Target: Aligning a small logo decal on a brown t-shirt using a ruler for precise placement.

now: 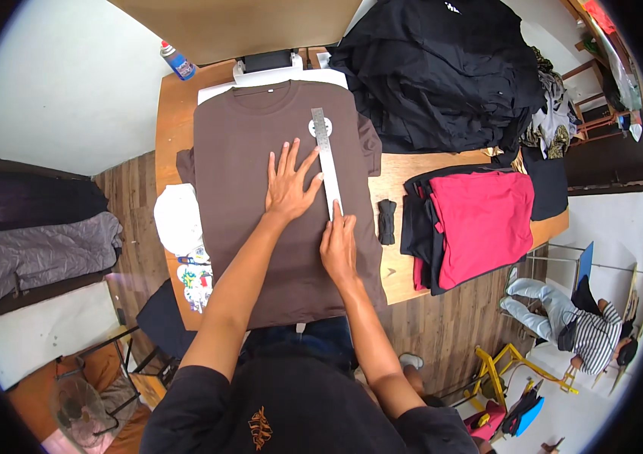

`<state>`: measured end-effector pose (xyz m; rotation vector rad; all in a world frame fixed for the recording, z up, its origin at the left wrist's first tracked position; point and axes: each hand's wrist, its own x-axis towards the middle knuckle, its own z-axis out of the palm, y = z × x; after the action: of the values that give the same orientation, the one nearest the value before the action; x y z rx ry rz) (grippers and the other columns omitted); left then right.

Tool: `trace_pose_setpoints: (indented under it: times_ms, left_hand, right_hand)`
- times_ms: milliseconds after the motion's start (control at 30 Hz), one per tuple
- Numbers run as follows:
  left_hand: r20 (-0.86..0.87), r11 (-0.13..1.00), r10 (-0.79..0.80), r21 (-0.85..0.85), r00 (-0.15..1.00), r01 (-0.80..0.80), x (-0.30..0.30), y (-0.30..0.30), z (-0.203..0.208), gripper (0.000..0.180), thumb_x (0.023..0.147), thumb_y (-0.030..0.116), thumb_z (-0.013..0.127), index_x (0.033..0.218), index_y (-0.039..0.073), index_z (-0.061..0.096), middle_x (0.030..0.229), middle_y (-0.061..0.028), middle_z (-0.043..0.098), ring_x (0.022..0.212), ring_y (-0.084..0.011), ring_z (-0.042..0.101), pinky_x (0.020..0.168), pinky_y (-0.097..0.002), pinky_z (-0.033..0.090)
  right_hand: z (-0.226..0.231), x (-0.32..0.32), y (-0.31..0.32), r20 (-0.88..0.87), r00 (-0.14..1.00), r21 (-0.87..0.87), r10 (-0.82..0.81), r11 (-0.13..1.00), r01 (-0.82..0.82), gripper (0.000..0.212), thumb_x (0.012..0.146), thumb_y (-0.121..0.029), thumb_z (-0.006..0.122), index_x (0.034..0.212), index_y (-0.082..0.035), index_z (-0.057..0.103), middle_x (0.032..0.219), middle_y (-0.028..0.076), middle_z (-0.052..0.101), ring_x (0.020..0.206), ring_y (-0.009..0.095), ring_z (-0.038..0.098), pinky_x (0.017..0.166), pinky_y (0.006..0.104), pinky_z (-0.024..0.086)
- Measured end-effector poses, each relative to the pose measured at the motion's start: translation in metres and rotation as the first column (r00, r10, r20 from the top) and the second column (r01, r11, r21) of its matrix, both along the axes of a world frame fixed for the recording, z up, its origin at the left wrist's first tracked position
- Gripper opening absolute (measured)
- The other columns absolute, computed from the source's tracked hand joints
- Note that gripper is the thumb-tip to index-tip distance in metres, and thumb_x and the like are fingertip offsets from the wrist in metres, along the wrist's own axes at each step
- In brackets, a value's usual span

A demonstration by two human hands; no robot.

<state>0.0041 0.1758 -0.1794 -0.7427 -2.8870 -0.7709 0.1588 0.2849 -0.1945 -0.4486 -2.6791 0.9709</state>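
A brown T-shirt (238, 151) lies spread flat over a white board, its collar at the far end. Across the right side of its chest lies a metal ruler (326, 163), lengthwise, partly covering a small round white mark (312, 129). My left hand (291, 185) rests palm down on the shirt, fingers spread, the index fingertip and thumb by the ruler's left edge. At the ruler's near end, my right hand (339, 246) grips it, the index finger laid along it and the other fingers curled.
Right of the shirt are a dark rolled cloth (387, 222) and a folded stack topped by a red garment (484, 223). A black garment heap (435, 76) stands behind. White cloth (178, 219) and a spray can (178, 62) sit left. Another person (594, 333) is far right.
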Motion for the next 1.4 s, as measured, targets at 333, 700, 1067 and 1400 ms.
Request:
trace_pose_setpoints:
  times_ms: [333,700,1067,1400]
  left_hand:
    - [0.087,0.997,-0.063,-0.030,0.994,0.066,0.0000,0.0008,0.0014,0.059,0.103,0.048,0.053,0.160,0.036,0.043,0.171,-0.0177,0.027,0.158,-0.0384,0.021,0.129,-0.0590,0.010]
    - [0.031,0.998,-0.008,-0.058,0.999,0.010,-0.0005,0.0013,0.0027,0.058,0.103,0.048,0.054,0.159,0.035,0.046,0.171,-0.0165,0.027,0.159,-0.0368,0.020,0.128,-0.0583,0.008]
    - [0.034,0.998,-0.002,-0.063,0.999,0.004,-0.0007,0.0013,0.0025,0.057,0.103,0.048,0.054,0.158,0.035,0.047,0.171,-0.0157,0.026,0.159,-0.0364,0.020,0.129,-0.0579,0.009]
    - [0.025,0.998,0.000,-0.059,1.000,0.001,-0.0012,0.0004,0.0016,0.057,0.102,0.047,0.055,0.157,0.034,0.048,0.171,-0.0159,0.028,0.159,-0.0363,0.022,0.129,-0.0580,0.010]
  right_hand:
    - [0.0005,-0.0043,-0.0028,0.012,0.998,-0.063,0.062,0.996,-0.061,0.058,0.101,0.002,0.055,0.157,-0.001,0.039,0.106,0.023,0.048,0.085,0.041,0.059,0.072,0.0485,0.052]
    - [-0.0046,-0.0016,-0.0016,0.036,0.999,-0.021,-0.015,1.000,0.016,0.058,0.102,0.001,0.055,0.157,-0.001,0.039,0.106,0.022,0.048,0.086,0.041,0.060,0.072,0.0485,0.053]
    - [-0.0085,-0.0022,0.0003,0.001,0.997,-0.064,0.074,0.995,-0.074,0.058,0.101,0.000,0.056,0.157,0.000,0.039,0.105,0.022,0.049,0.086,0.040,0.060,0.073,0.0474,0.053]
    - [-0.0078,-0.0012,0.0004,0.050,0.999,-0.043,0.020,0.999,-0.018,0.058,0.103,-0.001,0.055,0.158,0.000,0.037,0.104,0.021,0.049,0.086,0.039,0.058,0.075,0.0465,0.052]
